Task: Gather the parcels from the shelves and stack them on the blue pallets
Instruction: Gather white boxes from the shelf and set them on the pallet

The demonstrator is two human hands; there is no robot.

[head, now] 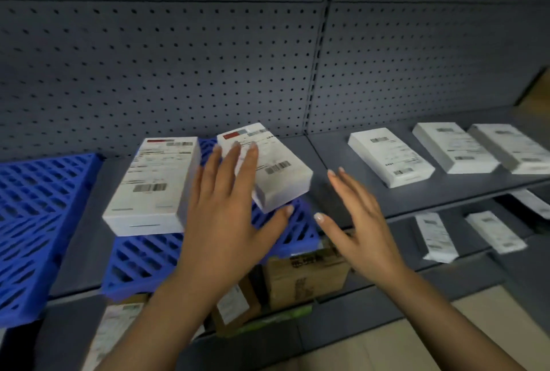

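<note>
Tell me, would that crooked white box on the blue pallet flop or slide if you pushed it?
The crooked white box looks stiff, with sharp edges. It probably slides rather than rolls, being flat-sided. One end overhangs the pallet, so it might tip.

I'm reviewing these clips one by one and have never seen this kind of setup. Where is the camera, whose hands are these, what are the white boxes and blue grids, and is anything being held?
There is no machine here: a person wears a wide-angle camera on the head, looking forward and down, so this single picture shows their own two bare hands. They face grey shelving with a pegboard back. Two white labelled parcels lie on a blue pallet on the shelf: the left parcel and the right parcel. The left hand is spread over the right parcel with straight fingers; the blur hides whether they touch it. The right hand is open in the air, holding nothing. Three more parcels wait on the shelf to the right.
</note>
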